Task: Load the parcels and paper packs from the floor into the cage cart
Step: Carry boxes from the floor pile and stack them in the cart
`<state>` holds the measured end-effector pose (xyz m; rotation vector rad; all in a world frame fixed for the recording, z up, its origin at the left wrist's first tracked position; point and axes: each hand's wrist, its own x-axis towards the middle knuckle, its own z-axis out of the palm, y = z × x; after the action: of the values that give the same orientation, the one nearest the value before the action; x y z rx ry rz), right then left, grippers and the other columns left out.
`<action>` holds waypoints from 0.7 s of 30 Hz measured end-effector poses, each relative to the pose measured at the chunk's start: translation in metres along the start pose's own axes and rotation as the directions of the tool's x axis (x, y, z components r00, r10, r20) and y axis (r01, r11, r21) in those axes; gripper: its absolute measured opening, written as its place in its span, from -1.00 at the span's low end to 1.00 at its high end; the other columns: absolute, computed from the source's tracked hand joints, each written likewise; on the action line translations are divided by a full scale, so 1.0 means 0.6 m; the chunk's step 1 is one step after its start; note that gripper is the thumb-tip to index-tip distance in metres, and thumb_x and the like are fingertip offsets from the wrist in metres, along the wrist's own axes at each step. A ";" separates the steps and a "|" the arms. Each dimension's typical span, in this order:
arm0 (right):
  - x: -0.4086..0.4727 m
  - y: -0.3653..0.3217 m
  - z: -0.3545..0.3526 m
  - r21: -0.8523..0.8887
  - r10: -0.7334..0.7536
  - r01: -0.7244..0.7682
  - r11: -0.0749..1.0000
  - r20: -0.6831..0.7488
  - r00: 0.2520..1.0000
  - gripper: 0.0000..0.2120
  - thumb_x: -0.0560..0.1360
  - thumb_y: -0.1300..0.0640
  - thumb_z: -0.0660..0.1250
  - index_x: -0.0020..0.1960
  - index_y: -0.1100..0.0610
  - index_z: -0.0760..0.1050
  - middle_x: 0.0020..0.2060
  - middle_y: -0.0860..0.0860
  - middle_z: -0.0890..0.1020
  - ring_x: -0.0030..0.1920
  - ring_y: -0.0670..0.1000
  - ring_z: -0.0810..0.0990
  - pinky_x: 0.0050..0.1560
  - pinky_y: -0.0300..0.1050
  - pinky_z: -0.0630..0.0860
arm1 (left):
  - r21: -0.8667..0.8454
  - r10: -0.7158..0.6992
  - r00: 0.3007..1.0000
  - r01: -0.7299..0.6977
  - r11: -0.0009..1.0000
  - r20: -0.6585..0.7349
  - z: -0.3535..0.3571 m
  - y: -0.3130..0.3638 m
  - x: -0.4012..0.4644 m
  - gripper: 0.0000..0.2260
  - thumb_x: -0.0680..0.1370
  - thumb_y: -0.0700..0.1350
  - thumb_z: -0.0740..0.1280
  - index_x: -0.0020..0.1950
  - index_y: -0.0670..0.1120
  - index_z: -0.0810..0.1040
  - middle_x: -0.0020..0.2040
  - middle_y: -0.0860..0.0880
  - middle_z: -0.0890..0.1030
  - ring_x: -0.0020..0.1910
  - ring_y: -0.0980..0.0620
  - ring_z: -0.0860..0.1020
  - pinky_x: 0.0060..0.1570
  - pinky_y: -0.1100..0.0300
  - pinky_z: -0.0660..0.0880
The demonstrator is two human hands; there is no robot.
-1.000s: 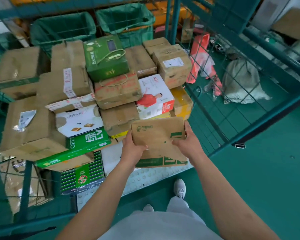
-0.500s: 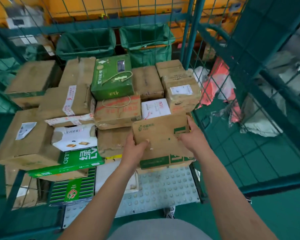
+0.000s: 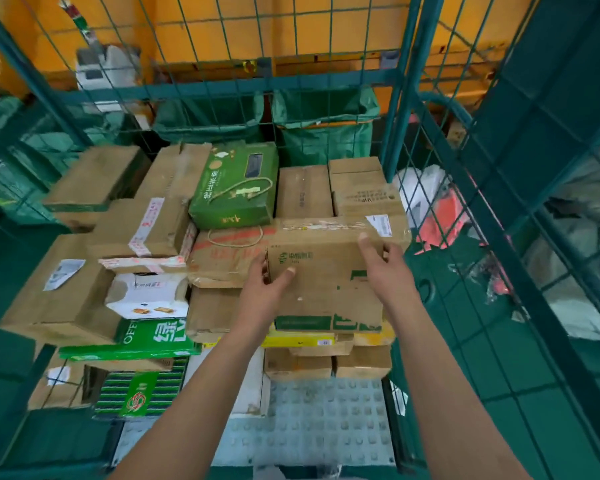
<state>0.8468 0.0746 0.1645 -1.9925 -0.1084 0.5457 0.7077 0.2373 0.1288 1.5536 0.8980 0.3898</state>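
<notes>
Along the left side of the cage cart (image 3: 400, 109) the stack is ragged: a big brown carton (image 3: 59, 299) overhangs the left edge, with green paper packs (image 3: 142, 339) wedged under it and a white snack box (image 3: 146, 294) beside it. Towards the middle, my left hand (image 3: 262, 294) grips the near left corner of the brown parcel (image 3: 326, 282), thumb on its top face and fingers round the side. The parcel sits on the stack near the cart's right front corner, resting on the yellow box (image 3: 302, 341) and touching the long taped carton (image 3: 291, 237) behind it. My right hand (image 3: 383, 268) holds its right end, fingers curled over the far edge. I judge the risk is on the right: the parcel hangs near the front of the pile, so if I let go before its weight is fully carried it could tip forward onto the studded floor plate (image 3: 312, 424), or nudge the green gift box (image 3: 236, 188) behind. I can't see how much of the parcel's underside is supported; its far edge is blurred against the carton. My right fingertips are hidden, and the lower layers are mostly covered.
</notes>
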 end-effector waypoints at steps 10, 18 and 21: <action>0.090 -0.051 0.021 0.040 0.052 -0.053 0.998 0.008 0.999 -0.68 0.68 -0.16 0.13 0.28 0.04 0.21 -0.08 -0.05 0.49 -0.14 -0.04 0.49 -0.27 -0.10 0.34 | 0.018 0.025 0.996 -0.024 1.000 -0.088 0.016 0.049 0.110 -0.58 0.44 0.41 0.36 0.16 0.22 0.46 0.16 0.11 0.62 0.19 0.04 0.58 0.31 -0.14 0.50; 0.196 -0.107 0.042 0.060 0.018 -0.018 0.998 -0.007 1.000 -0.63 0.67 -0.11 0.12 0.40 0.02 0.20 -0.03 -0.07 0.52 -0.12 -0.04 0.52 0.03 0.07 0.54 | -0.031 -0.051 0.994 0.048 0.998 -0.092 0.044 0.086 0.229 -0.50 0.57 0.36 0.27 0.35 0.07 0.35 0.22 0.08 0.54 0.23 -0.04 0.51 0.29 -0.11 0.44; 0.252 -0.136 0.053 0.082 -0.014 0.015 0.997 -0.019 1.000 -0.56 0.69 -0.05 0.13 0.52 0.05 0.18 -0.08 -0.18 0.43 -0.17 -0.16 0.44 -0.22 -0.11 0.41 | -0.051 -0.048 0.993 0.043 0.998 -0.110 0.054 0.106 0.295 -0.53 0.59 0.31 0.30 0.35 0.06 0.33 0.21 0.07 0.54 0.23 -0.07 0.52 0.34 -0.16 0.46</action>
<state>0.9812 0.1857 0.1739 -1.9149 -0.0879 0.5144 0.8639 0.3464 0.1391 1.4758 1.0011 0.4658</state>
